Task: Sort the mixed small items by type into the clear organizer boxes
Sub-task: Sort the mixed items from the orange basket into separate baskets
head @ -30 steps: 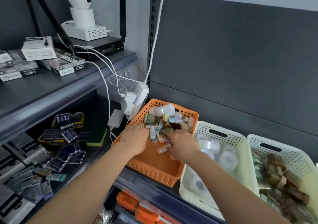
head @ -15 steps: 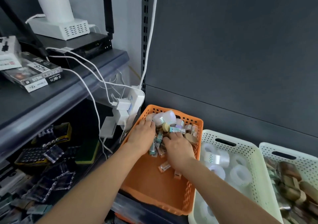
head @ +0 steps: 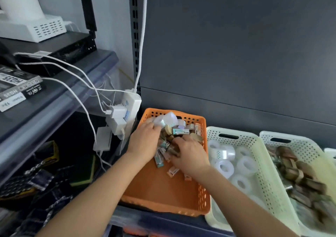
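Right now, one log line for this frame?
phase: hands in mixed pile | left hand: resting on pile | right hand: curled into pile, grasp unclear | bin: orange basket | neighbour: white basket, tape rolls

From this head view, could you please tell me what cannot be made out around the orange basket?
- Head view: left hand and right hand, fingertips buried in the pile of small items; grip unclear.
- Print on those items: too small.
- Basket of brown items: cut off by the frame edge, contents blurred.

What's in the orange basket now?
The orange basket holds mixed small items piled at its far end and a few loose pieces mid-floor. The left hand and right hand lie on the pile, hiding what is beneath.
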Demonstrator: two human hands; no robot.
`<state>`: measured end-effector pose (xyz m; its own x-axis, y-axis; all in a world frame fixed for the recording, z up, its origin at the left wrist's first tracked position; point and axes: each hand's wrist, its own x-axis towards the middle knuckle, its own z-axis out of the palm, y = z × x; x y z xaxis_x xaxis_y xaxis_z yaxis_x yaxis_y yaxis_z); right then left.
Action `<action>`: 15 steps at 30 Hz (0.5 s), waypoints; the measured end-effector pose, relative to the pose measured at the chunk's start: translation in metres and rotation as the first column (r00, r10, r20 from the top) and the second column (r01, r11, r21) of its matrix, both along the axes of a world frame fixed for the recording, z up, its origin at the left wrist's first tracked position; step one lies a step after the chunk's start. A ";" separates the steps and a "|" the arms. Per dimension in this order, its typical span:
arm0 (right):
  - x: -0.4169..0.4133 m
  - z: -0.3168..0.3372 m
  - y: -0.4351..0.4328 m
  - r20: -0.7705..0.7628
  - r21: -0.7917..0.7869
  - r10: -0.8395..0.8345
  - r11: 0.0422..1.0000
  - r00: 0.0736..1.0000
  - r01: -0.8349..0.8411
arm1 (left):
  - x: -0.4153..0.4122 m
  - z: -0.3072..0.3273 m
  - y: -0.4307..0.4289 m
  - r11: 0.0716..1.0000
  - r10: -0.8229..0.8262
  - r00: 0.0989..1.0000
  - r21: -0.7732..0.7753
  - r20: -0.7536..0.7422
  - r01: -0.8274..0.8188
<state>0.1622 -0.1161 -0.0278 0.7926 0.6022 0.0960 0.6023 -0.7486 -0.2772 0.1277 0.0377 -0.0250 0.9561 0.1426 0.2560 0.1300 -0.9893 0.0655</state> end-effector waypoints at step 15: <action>-0.002 0.038 -0.141 -0.008 0.523 -0.321 0.806 0.947 0.278 | 0.015 0.042 -0.130 0.756 -0.148 0.970 -0.611 0.194 0.237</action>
<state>0.1600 -0.2572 0.0100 0.9024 0.1828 0.3903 0.4072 -0.6586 -0.6329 0.1425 -0.0928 0.0167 0.9467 0.1299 0.2946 -0.1120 -0.7251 0.6795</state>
